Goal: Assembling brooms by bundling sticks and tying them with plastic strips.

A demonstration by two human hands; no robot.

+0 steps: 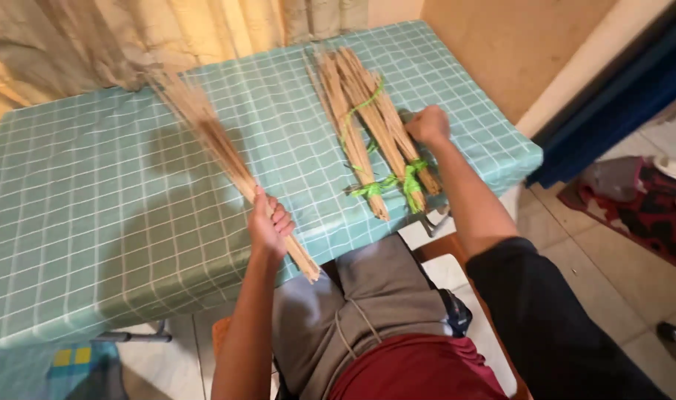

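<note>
No container shows on the table [94,185], which wears a green checked cloth; the sticks lie loose or tied. The left hand [270,224] is closed around a loose bundle of thin sticks [219,152], gripping it near the table's front edge; the bundle slants away across the cloth toward the curtain [131,37], its far end blurred. Further along the table's front edge, the right hand [428,124] is curled into a fist at the side of the tied bundles [367,126], which lie flat, bound with green string [408,178]. Whether that fist grips anything cannot be told. A dark tool [434,218] near the tied bundles' ends is mostly hidden by the forearm.
</note>
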